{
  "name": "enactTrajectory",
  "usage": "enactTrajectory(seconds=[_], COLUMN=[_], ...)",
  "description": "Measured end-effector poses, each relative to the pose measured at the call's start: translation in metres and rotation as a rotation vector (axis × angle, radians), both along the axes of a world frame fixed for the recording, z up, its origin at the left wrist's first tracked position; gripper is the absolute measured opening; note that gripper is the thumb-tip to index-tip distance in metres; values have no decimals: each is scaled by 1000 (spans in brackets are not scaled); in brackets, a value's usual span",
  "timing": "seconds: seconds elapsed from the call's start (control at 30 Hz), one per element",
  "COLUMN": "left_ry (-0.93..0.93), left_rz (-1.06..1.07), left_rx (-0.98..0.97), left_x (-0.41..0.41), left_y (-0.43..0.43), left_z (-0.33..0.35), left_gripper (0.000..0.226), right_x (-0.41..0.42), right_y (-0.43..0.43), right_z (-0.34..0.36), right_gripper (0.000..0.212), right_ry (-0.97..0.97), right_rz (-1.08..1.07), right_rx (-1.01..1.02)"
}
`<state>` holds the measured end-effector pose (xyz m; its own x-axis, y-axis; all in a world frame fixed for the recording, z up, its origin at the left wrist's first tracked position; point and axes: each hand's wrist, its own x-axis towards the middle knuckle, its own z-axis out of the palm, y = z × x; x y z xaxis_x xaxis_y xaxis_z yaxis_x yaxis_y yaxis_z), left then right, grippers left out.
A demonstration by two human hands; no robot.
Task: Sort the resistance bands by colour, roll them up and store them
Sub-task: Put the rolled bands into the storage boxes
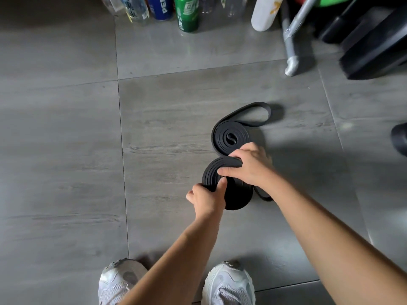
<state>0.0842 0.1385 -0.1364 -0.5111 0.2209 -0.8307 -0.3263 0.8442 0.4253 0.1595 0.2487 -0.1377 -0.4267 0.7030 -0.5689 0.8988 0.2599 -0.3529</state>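
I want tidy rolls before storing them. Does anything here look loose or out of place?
Yes: the far roll on the floor has a loose loop sticking out beyond it, not wound in. The near roll, gripped by left hand and right hand, trails a loose end too. Nothing looks damaged.

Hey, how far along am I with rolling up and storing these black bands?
Mostly done: the far band lies coiled on the floor, its end loop loose. In hand: the left hand and right hand grip the near band, part rolled, a tail left by the right wrist. Left: finish both rolls and store them; no storage shows.
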Motion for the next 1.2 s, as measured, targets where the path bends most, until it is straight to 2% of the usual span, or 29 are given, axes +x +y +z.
enactTrajectory(seconds=[0.1,0.23,0.33,0.43,0.57,0.7,0.77,0.87,0.97,1.03,1.07,1.1,1.2], left_ry=[-136,-393,-446,-365,-429,-366,-353,-343,-253,-182,-171,-173,-201], left_rz=[133,164,173,115,204,204,218,302,318,268,239,217,280], left_rx=[8,116,165,116,197,354,449,546,498,334,275,261,345], left_x=[-6,-13,-12,-8,1,10,17,20,10,5,5,6,5], left_y=[-4,-12,-12,-10,-11,-15,-5,27,60,74,78,80,84], left_z=[-8,-15,-16,-14,-7,6,15,17,6,-6,-12,-16,-13], left_gripper=[90,77,70,95,81,85,76,61,74,88,93,98,115], right_x=[4,9,16,23,29,38,40,25,-3,-19,-25,-30,-38], right_y=[0,2,-2,-9,-15,-4,14,57,93,110,116,120,127], right_z=[4,5,3,6,11,22,31,36,40,35,30,26,13], right_gripper=[92,101,92,79,58,45,57,51,38,28,35,51,99], right_ry=[-61,3,57,44,143,264,360,414,367,306,244,169,13], right_rz=[-141,-273,-327,-432,-502,-398,-350,-274,-156,-86,-38,0,84], right_rx=[22,-205,-292,-373,-409,-443,-450,-437,-384,-373,-373,-369,-287])
